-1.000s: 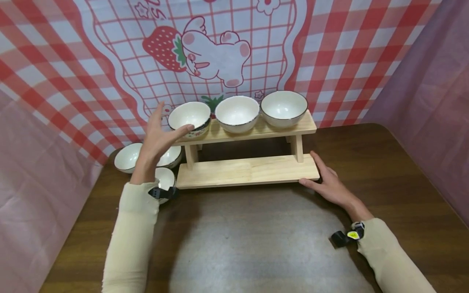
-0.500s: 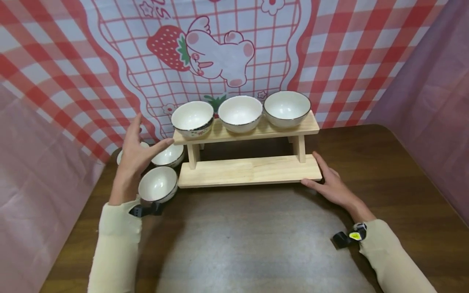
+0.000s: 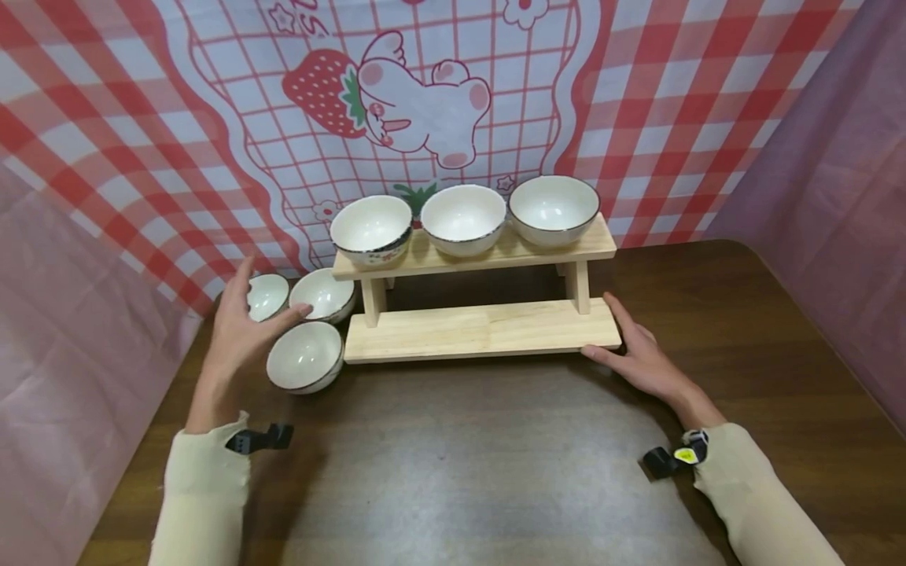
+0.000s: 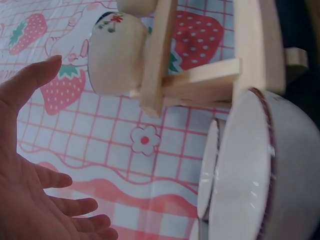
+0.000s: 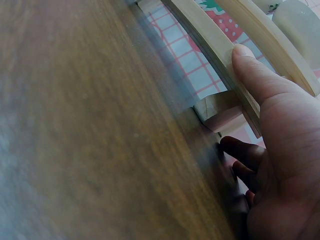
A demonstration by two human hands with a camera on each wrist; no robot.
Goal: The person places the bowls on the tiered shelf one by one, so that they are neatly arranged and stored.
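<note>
My left hand (image 3: 239, 330) is held over a cluster of white bowls at the table's left, thumb and fingers spread with nothing between them. Its thumb overlaps the far middle bowl (image 3: 322, 292) in the head view. Nearest to me in the cluster is another white bowl (image 3: 306, 358) with a dark rim; a third bowl (image 3: 267, 297) is partly hidden by the fingers. My right hand (image 3: 646, 358) holds the right end of the two-tier wooden stand (image 3: 481, 330), its thumb on the lower board's front edge in the right wrist view.
On the stand's upper shelf sit a left bowl (image 3: 371, 228) with a floral pattern, a middle bowl (image 3: 463, 220) and a right bowl (image 3: 554, 211). A red-and-white checked cloth (image 3: 651, 118) hangs behind. The brown table (image 3: 453, 472) stretches in front of the stand.
My left hand has moved from beside the upper shelf's left bowl down and left to over the bowl cluster. My right hand has stayed at the stand's end.
</note>
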